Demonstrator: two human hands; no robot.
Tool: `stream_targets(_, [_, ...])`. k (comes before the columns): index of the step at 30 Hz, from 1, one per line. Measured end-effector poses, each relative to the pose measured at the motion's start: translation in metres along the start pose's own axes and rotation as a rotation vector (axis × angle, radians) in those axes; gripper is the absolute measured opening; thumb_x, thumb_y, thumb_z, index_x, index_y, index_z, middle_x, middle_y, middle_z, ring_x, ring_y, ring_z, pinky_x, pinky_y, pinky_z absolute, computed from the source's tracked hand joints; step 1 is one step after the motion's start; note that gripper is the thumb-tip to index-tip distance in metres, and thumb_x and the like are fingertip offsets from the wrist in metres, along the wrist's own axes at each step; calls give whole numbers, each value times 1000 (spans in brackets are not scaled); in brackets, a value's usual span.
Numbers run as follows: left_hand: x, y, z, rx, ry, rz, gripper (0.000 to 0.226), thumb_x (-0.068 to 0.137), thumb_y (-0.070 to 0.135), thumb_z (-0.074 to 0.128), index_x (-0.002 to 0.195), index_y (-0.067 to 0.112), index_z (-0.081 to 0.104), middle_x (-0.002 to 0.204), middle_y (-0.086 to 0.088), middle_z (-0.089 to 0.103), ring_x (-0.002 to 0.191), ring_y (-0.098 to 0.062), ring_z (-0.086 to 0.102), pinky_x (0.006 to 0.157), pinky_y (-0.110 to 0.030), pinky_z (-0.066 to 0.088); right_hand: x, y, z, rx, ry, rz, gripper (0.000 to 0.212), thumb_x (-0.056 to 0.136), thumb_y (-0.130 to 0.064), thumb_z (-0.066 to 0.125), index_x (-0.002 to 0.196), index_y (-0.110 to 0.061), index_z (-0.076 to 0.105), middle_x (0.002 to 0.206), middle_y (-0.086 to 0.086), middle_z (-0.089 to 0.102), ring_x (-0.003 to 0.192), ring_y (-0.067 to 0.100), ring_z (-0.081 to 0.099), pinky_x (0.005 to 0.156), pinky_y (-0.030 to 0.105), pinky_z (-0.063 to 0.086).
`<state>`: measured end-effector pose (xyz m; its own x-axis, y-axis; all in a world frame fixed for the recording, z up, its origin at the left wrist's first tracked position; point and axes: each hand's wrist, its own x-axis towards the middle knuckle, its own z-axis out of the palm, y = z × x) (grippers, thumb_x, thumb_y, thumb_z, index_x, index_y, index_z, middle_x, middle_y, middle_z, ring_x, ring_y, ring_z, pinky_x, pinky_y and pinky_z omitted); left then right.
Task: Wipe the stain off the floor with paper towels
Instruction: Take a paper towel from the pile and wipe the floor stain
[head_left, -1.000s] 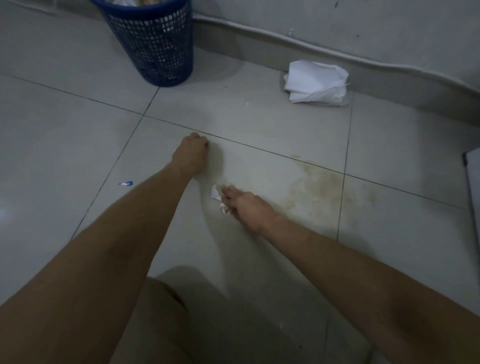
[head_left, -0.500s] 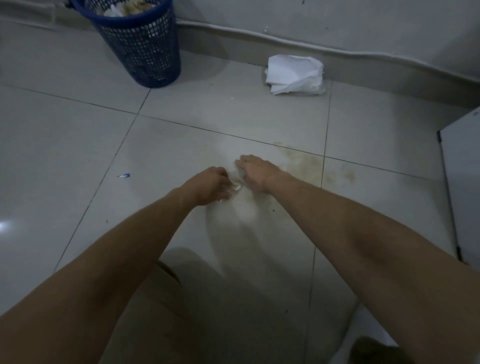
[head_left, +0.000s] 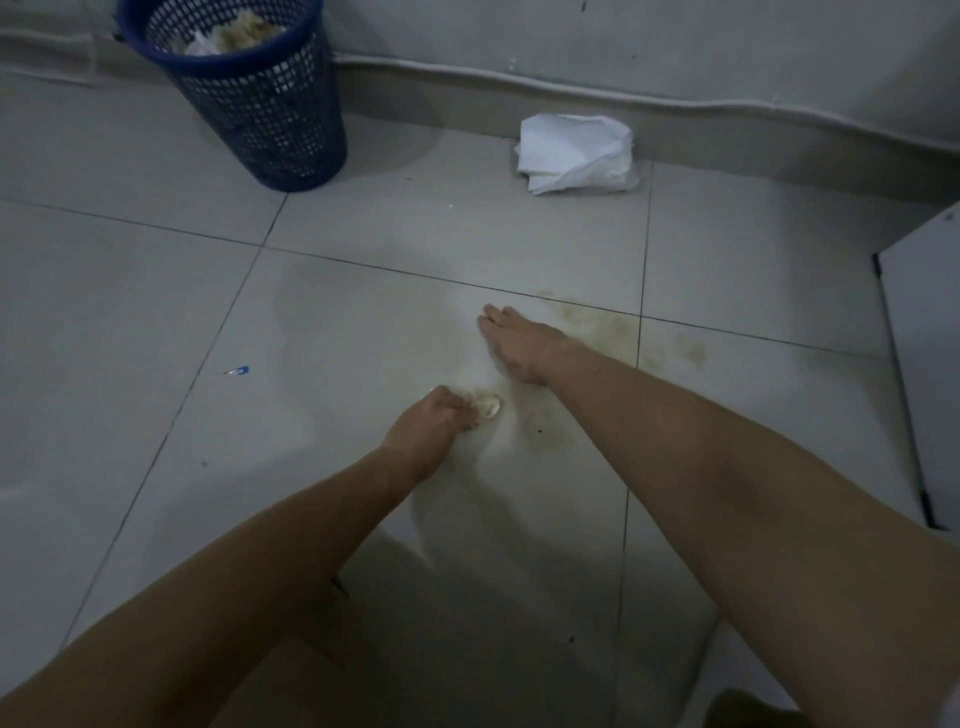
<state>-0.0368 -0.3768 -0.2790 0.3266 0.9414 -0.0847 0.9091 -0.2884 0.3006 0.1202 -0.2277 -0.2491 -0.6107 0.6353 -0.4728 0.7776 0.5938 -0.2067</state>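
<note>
**Down on the tiles, wad in one hand, palm flat with the other**

The yellowish-brown stain spreads over the pale grey tiled floor, straddling a grout line, with fainter smears trailing toward the person. The left hand clenches a small crumpled, soiled paper towel wad, pressed to the tile at the near edge of those smears. The right hand lies flat on the floor just left of the stain's darkest patch, fingers straight, grasping nothing.

Beyond the stain, against the skirting of the wall, sits a loose stack of clean white paper towels. Well to the left of the stain, also by the wall, stands a dark blue plastic mesh wastebasket with used paper in it. A tiny blue scrap lies on the tile left of the hands. A white panel edge stands to the right of the stain.
</note>
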Motion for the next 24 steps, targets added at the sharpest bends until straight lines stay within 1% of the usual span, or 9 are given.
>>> stream_targets(2, [10, 11, 4, -13, 21, 81, 20, 89, 15, 60, 102, 11, 75, 106, -11, 72, 100, -30, 61, 86, -32, 51, 1, 5, 0, 19, -16, -13, 63, 100, -3, 32, 155, -14, 5, 165, -1, -7, 151, 22, 0, 119, 49, 21])
stream_targets(4, [26, 28, 5, -40, 13, 99, 24, 91, 18, 57, 106, 12, 74, 110, -11, 71, 105, -31, 59, 90, -34, 50, 2, 9, -1, 33, -14, -35, 66, 98, 1, 33, 156, -13, 5, 165, 0, -6, 152, 21, 1, 121, 45, 17])
stream_targets(6, [47, 45, 11, -86, 8, 60, 29, 93, 21, 51, 111, 13, 72, 115, -9, 69, 111, -29, 55, 94, -35, 46, 3, 14, -3, 30, -4, -48, 68, 96, 4, 34, 156, -13, 7, 165, 1, -4, 151, 20, 3, 122, 39, 14])
stream_targets(8, [63, 54, 11, -88, -14, -10, 28, 93, 16, 50, 112, 13, 70, 116, -8, 67, 111, -26, 52, 92, -35, 46, 4, 16, -6, 30, -14, -53, 68, 95, 4, 34, 156, -13, 8, 165, 2, -3, 151, 19, 4, 122, 36, 11])
stream_targets(11, [61, 50, 7, -62, 3, 61, 22, 89, 11, 58, 105, 11, 72, 109, -10, 68, 105, -29, 57, 85, -37, 53, 7, 16, -10, 46, -53, -55, 59, 100, -3, 30, 155, -11, 11, 165, 4, -2, 151, 21, 5, 122, 36, 10])
stream_targets(13, [45, 36, 6, -106, 39, 157, 18, 84, 15, 67, 100, 14, 76, 104, -10, 71, 99, -30, 63, 80, -33, 57, 8, 14, -9, 58, -33, -54, 54, 104, -15, 30, 155, -10, 12, 165, 6, 0, 151, 23, 7, 122, 39, 14])
stream_targets(17, [14, -3, -2, -25, -39, 238, 29, 91, 18, 56, 116, 17, 70, 117, -9, 68, 113, -30, 58, 88, -37, 55, 8, 8, 4, 68, 2, -16, 64, 103, -36, 36, 155, -12, 8, 164, 6, -4, 151, 25, 2, 121, 42, 16])
stream_targets(19, [14, -9, -4, 8, -27, 213, 28, 91, 18, 56, 115, 16, 70, 115, -9, 68, 110, -31, 59, 84, -37, 56, 10, 6, 6, 67, -6, -4, 65, 103, -37, 36, 155, -12, 7, 164, 8, -6, 151, 26, -1, 122, 40, 11])
stream_targets(24, [48, 30, 2, -44, 36, 77, 25, 92, 24, 57, 113, 23, 72, 117, 1, 67, 109, -23, 53, 77, -34, 52, 15, 4, -4, 81, -46, 4, 53, 107, -29, 23, 155, -10, 11, 164, 12, -4, 151, 29, 2, 120, 37, 9])
